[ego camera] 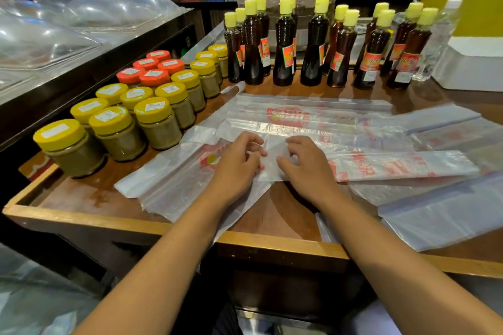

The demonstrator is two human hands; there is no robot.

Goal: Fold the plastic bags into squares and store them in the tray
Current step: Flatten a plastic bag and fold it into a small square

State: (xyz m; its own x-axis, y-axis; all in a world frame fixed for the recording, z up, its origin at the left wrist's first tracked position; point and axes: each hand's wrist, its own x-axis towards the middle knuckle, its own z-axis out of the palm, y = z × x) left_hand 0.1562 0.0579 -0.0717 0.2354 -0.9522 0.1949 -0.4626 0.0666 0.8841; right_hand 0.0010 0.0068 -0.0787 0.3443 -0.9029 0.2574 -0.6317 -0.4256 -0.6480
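A clear plastic bag with red print, folded into a long strip [394, 167], lies across the wooden counter in front of me. My left hand [236, 160] and my right hand [304, 163] sit side by side on its left end, fingers curled and pinching the folded white corner between them. Several other flattened bags [313, 117] lie spread underneath and behind, and another one [168, 182] reaches toward the lower left. No tray that I can tell apart is in view.
Jars with yellow lids [152, 114] and orange lids [147, 71] stand in rows at the left. Dark bottles with yellow caps [315, 43] line the back. A white box [473, 62] sits at the far right. The counter's raised wooden rim [109, 219] runs along the front.
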